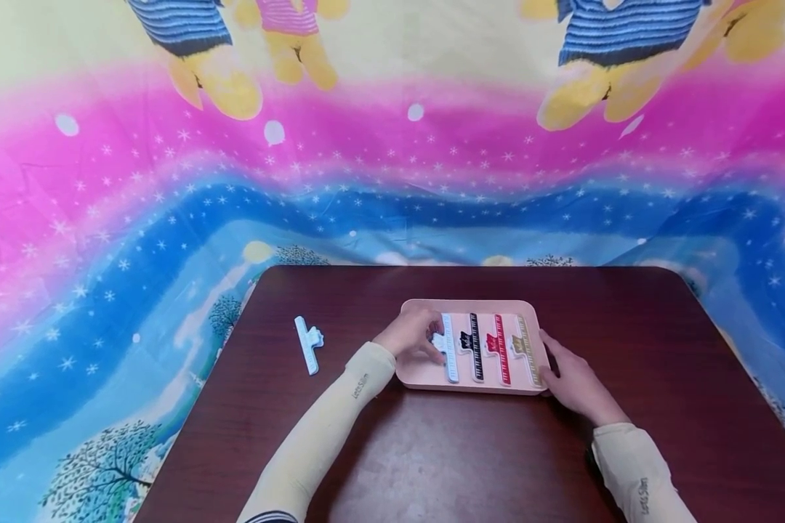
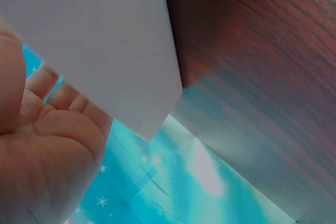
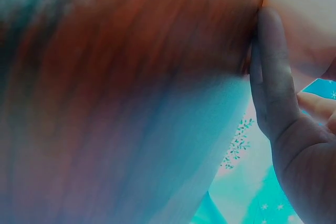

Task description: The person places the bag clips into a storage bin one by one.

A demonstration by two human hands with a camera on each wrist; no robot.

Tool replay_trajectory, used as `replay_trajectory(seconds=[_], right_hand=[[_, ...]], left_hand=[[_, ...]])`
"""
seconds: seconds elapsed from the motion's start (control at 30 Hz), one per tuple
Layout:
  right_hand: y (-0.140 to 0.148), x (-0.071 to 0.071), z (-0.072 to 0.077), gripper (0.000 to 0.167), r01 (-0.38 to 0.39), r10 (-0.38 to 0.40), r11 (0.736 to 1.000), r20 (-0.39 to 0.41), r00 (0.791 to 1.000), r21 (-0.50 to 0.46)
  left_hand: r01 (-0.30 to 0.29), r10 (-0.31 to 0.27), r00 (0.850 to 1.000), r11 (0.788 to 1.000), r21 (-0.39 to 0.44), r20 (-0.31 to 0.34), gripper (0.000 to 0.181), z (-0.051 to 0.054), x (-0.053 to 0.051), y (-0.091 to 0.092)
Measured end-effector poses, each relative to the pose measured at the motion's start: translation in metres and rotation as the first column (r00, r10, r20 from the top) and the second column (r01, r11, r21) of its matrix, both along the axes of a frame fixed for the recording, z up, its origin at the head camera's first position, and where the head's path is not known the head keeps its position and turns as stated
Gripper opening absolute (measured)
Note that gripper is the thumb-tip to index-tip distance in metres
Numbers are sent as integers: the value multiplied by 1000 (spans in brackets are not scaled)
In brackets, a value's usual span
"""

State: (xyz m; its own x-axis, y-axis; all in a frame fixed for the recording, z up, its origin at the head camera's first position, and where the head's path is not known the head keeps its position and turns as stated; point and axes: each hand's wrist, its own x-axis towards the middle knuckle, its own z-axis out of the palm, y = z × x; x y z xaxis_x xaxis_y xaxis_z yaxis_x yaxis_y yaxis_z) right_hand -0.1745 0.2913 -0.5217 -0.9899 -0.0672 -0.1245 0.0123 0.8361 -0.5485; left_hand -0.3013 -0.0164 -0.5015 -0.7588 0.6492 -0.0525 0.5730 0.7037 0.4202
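Observation:
A shallow pink tray [image 1: 425, 380] on the table holds a row of long clips: a light blue clip [image 1: 453, 356], a black clip [image 1: 476, 356], a red clip [image 1: 502, 352] and a gold clip [image 1: 532, 352]. My left hand [image 1: 411, 334] reaches over the tray's left rim, its fingers and thumb curled about the light blue clip's tab. At the tray's right end, my right hand [image 1: 577, 378] grips the side, thumb at the near corner. Apart on the table to the left lies another light blue clip [image 1: 307, 349]. In the left wrist view the tray wall hides the fingertips.
The dark reddish-brown table [image 1: 432, 450] has rounded far corners. Behind it hangs a printed cloth [image 1: 392, 167] with snowflakes and bear figures, reaching down past the table's edges. Pale sleeves [image 1: 327, 428] cover both forearms.

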Motion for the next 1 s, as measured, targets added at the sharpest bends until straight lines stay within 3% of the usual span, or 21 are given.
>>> replay_trajectory(seconds=[0.13,0.3,0.43,0.57,0.73,0.87,1.0], right_hand=[[0,-2,1,75,3,-3,1000,19,1000,-7],[-1,-2,1,77,6,-5,1000,44,999,-18],[0,-1,0,76,-4,4,1000,40,999,-20],[2,0,2,76,-9,9,1000,14,1000,-16],[2,0,3,76,-11,11,1000,22,1000,-16],[2,-1,2,76,-15,16,1000,30,999,-13],[0,0,1,76,-16,16,1000,21,1000,-15]], left_hand=[[-30,31,995,1000,10,-92,60,12,1,-8],[-97,100,976,995,22,-196,60,33,0,-27],[-155,157,958,988,28,-238,52,44,-3,-56],[-214,221,948,975,55,-229,49,50,-8,-95],[-305,299,936,952,-3,-187,56,46,-6,-152],[-368,359,926,927,-72,-116,67,35,4,-194],[-394,391,919,912,-111,-48,74,23,16,-222]])
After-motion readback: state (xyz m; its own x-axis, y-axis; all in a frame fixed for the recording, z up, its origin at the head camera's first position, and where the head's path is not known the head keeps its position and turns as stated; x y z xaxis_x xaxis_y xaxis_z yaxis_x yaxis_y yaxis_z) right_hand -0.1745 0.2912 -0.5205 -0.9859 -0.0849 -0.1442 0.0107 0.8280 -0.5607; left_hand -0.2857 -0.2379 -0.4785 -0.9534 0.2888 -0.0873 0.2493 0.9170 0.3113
